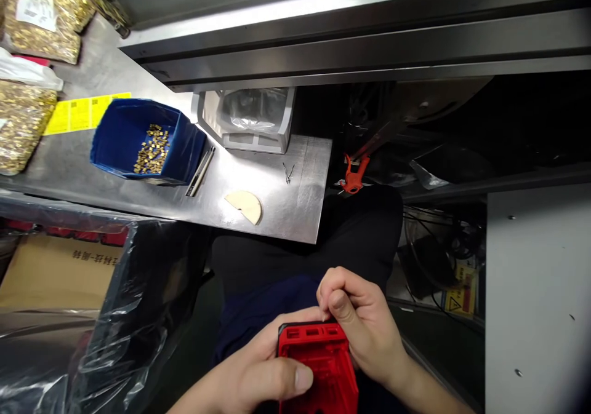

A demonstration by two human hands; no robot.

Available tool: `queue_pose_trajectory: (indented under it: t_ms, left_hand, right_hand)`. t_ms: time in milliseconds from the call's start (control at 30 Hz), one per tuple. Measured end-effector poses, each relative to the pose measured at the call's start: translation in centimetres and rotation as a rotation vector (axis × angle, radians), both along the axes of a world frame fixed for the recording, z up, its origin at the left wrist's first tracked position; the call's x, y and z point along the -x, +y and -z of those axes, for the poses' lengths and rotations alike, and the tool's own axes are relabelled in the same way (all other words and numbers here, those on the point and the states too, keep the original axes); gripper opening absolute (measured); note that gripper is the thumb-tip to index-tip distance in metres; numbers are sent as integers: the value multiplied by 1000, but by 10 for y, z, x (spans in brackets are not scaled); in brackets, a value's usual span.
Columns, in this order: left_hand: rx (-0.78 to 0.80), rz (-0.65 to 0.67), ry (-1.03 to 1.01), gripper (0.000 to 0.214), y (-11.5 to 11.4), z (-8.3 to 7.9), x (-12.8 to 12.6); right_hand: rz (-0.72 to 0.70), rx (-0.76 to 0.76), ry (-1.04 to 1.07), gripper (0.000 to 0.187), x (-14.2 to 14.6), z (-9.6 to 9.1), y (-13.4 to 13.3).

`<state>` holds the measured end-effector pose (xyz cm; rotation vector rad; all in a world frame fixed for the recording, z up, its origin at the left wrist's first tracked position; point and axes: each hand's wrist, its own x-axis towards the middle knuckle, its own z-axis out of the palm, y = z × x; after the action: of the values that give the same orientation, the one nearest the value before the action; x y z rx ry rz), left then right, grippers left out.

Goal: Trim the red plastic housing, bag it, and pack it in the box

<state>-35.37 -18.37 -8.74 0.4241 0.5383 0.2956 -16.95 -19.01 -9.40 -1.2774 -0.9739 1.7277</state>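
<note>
Low in the view, above my lap, my left hand (263, 371) grips a red plastic housing (323, 365) with a black outer edge. The thumb presses inside its open hollow, and the fingers go behind it out of sight. Along the housing's upper end runs a row of small rectangular slots. My right hand (362, 325) is at the housing's upper right corner, fingers curled in and thumb against the index finger. Whether something small sits in that pinch is hidden. On the metal table (295, 211) ahead lie a cream half-disc (244, 206) and a small wire-like metal piece (289, 173).
A blue bin (124, 137) holds small brass parts (153, 151); pen-like tools (201, 171) lie beside it. Bags of brass parts (41, 20) are at far left. A grey bin (256, 140), an orange-handled tool (355, 174) and a plastic-lined box (60, 272) surround my lap. A metal beam (346, 51) crosses above.
</note>
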Motion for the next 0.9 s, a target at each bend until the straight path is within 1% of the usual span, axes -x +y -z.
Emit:
queue_pose_trajectory:
  t_ms: [100, 267, 333, 433, 533, 633, 700, 767, 900]
  left_hand:
    - [-15, -11, 3, 48, 1, 0, -1]
    - [-51, -41, -23, 33, 0, 2, -1]
    - [-54, -27, -21, 36, 0, 2, -1]
    - [-45, 0, -7, 45, 0, 1, -1]
    - [-42, -4, 4, 45, 0, 1, 0]
    - [-48, -12, -5, 39, -1, 2, 0]
    - [-46, -20, -10, 36, -1, 3, 1]
    - [-49, -18, -7, 37, -1, 3, 1]
    - [-52, -3, -4, 44, 2, 1, 0]
  right_hand:
    - [25, -13, -23, 38, 0, 1, -2]
    - [-57, -32, 33, 38, -2, -1, 0]
    - [-54, -56, 3, 39, -2, -1, 0]
    - [5, -84, -60, 40, 0, 0, -1]
    - [38, -82, -58, 39, 2, 1, -2]
    - [-25, -46, 31, 39, 2, 1, -2]
    - [-59, -46, 35, 39, 1, 1, 0]
    - [-61, -65, -7, 39, 0, 1, 0]
    - [21, -122, -112, 41, 2, 1, -3]
